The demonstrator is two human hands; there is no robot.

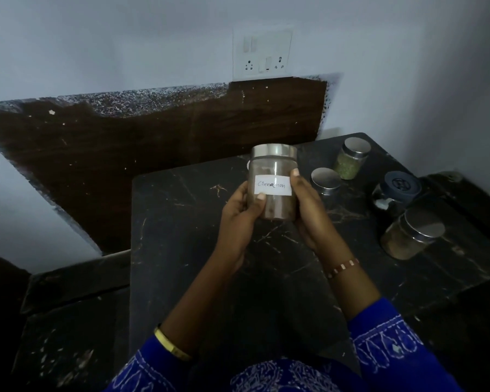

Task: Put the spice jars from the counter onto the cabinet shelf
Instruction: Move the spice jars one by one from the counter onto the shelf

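Dim light falls on a black marble-patterned counter (198, 250) set against a pale wall (125, 38), where one white switch-and-socket plate (262, 52) sits above a dark wood-grain panel (153, 142) with a ragged upper edge.

Five jars are in view. One is lifted off the counter, held upright between both hands: the cinnamon jar (273, 182), clear-walled with a steel lid, brown spice in its lower part and a white label handwritten "Cinnamon" facing the camera. The left hand (239, 219) is curled around its left side with the thumb pressed across the front below the label. The right hand (309, 210) wraps the right side, thumb tip lying against the label's right edge. Both hands are closed on this one jar.

Four jars stand on the counter to the right. The green-spice jar (351, 162) is farthest back, steel-lidded. The steel-lidded jar (326, 181) stands just beside the right hand, its contents hidden. The blue-lidded jar (395, 196) stands nearer the counter's right edge. The tan-spice jar (410, 236) is closest of the four, steel-lidded too.

That makes four steel lids and one blue. One yellow bangle (170, 345) circles the left forearm, one beaded bracelet (343, 268) the right wrist. Both sleeves (388, 343) are blue with white stitching.
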